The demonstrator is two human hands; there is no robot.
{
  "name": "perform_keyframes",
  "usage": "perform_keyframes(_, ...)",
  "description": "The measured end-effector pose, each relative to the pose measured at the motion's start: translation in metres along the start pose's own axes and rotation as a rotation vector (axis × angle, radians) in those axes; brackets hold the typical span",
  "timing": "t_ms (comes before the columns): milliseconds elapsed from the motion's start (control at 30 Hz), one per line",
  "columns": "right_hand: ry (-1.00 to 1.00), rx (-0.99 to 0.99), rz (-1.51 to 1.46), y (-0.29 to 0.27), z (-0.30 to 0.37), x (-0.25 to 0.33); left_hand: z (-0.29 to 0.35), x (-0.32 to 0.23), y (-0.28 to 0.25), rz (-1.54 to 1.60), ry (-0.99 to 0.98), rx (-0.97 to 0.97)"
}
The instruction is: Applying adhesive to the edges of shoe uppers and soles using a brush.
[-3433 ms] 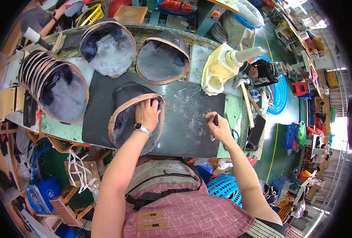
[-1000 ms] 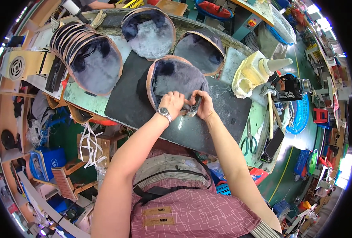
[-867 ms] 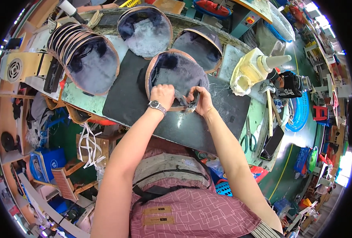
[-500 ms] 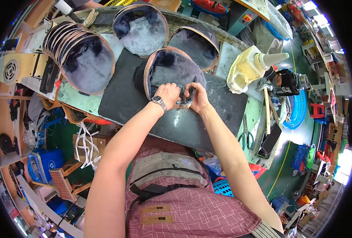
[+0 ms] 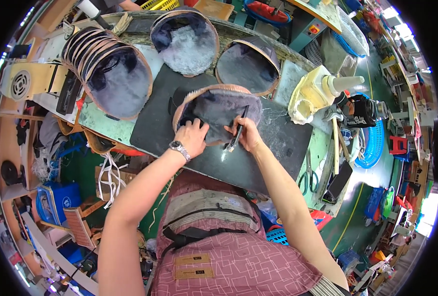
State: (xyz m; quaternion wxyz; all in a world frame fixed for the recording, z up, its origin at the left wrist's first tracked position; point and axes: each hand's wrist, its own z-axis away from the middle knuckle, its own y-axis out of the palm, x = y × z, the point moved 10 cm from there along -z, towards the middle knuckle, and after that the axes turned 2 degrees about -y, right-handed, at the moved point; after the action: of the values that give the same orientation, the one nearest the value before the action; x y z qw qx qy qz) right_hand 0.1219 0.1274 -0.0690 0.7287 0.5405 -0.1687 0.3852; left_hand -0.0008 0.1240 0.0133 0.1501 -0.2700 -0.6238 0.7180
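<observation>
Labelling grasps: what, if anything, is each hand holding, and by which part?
Right hand: slim dark tool, around its middle. Left hand: at the near left rim of the fur-lined piece; grip unclear.

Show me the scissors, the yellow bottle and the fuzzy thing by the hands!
Scissors (image 5: 309,170): head view, near the pivot.
Yellow bottle (image 5: 311,90): head view, side of its body.
Fuzzy thing (image 5: 218,109): head view, its grey lining.
</observation>
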Motion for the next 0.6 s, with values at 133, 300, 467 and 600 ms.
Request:
perform_keyframes(133, -0.004, -0.031, 0.215, 0.020, 0.002, -0.023, 0.013, -0.006, 0.007, -0.112, 0.098, -0.332)
perform_keyframes(300, -0.039, 0.019, 0.357, 0.030, 0.002, -0.028, 0.014, 0.065, 0.008, 0.469, -0.383, -0.330)
perform_keyframes(467, -0.012, -0.016, 0.464, 0.039, 0.004, -0.034, 0.016, 0.011, 0.000, 0.417, -0.029, -0.336)
perform_keyframes(600, -0.094, 0.026, 0.274, 0.016, 0.024, -0.006, 0.015, -0.017, -0.003, 0.233, 0.150, -0.299)
